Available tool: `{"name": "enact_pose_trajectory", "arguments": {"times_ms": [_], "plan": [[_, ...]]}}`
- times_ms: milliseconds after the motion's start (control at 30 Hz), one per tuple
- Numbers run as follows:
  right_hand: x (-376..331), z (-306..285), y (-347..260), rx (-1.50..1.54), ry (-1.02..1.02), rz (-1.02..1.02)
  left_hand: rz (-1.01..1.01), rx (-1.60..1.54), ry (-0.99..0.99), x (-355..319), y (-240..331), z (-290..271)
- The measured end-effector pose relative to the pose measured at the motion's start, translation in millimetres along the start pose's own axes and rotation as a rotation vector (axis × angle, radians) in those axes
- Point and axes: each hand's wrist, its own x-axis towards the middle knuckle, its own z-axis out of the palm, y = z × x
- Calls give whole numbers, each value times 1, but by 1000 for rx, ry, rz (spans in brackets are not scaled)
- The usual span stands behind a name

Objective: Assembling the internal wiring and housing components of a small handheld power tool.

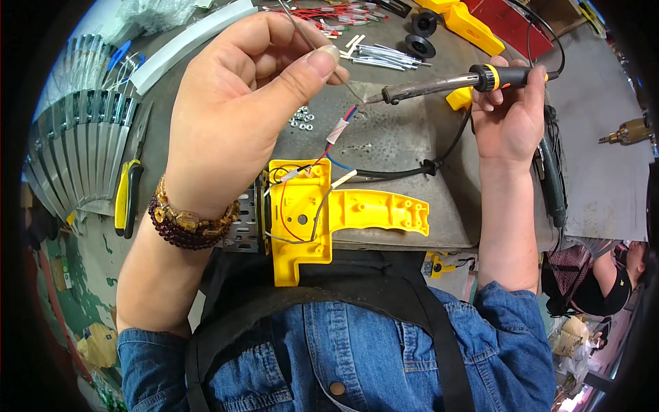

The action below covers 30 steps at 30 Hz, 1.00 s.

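Above the grey workbench [405, 137], the left hand [237, 103] pinches a thin solder wire [302, 31] between thumb and forefinger, while the right hand [511, 113] is closed around a soldering iron [439, 84] (orange collar, dark barrel). Its tip meets the wire's end just above the red and blue leads [340, 130] rising from a yellow plastic housing [302, 220] at the bench's near edge.

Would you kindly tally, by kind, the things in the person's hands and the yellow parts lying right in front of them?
Thin grey solder wire, pinched in the left hand: 1
Soldering iron with black and yellow handle, gripped in the right hand: 1
Yellow plastic tool housing shell with wires: 1
Total: 3
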Motion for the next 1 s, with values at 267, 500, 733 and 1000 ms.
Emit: {"name": "enact_pose_trajectory", "arguments": {"times_ms": [267,500,733,1000], "plan": [[2,-8,-1,31,-32,17,18,-22,2,-1,-4,2],[1,-9,0,-12,-24,11,8,-8,-2,-3,-5,2],[-11,3,-3,31,-117,78,-41,43,59,-28,13,-13],[-28,20,0,9,-199,36,-192,39,32,-48,8,-13]]}}
